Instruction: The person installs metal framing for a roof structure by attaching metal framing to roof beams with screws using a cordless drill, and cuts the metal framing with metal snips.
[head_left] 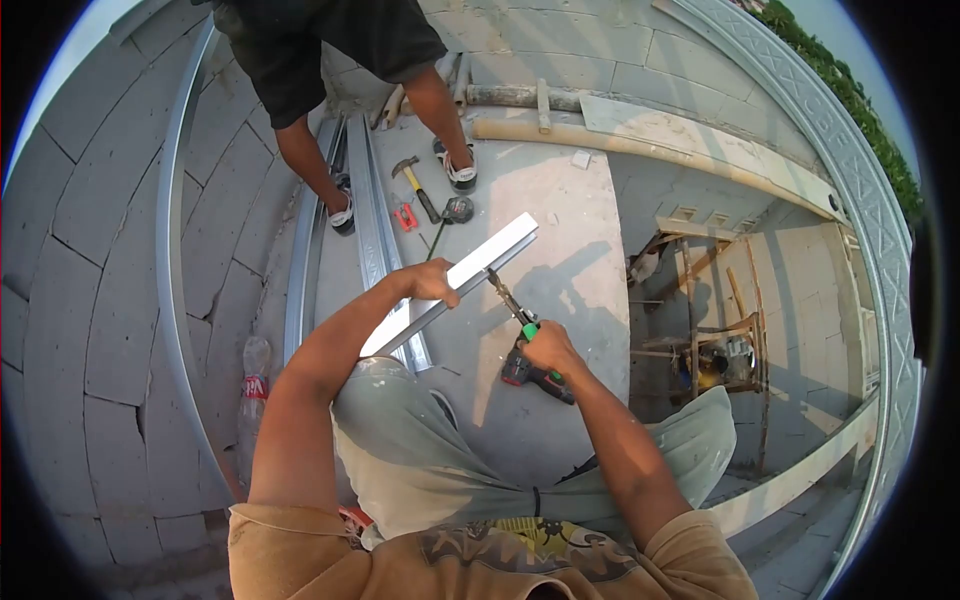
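Observation:
A bright metal channel slants up from my lap, and my left hand is closed around its middle. Green-handled tin snips are gripped in my right hand, with their jaws at the channel's lower edge near its far end. Whether the blades have metal between them is too small to tell. Just below the snips, a dark cordless drill lies on the concrete slab, partly hidden by my right hand.
A hammer, a tape measure and a red tool lie ahead. Long metal channels run along the left, near another person's legs. The slab's edge drops to a lower level with wooden scaffolding. A plastic bottle stands left.

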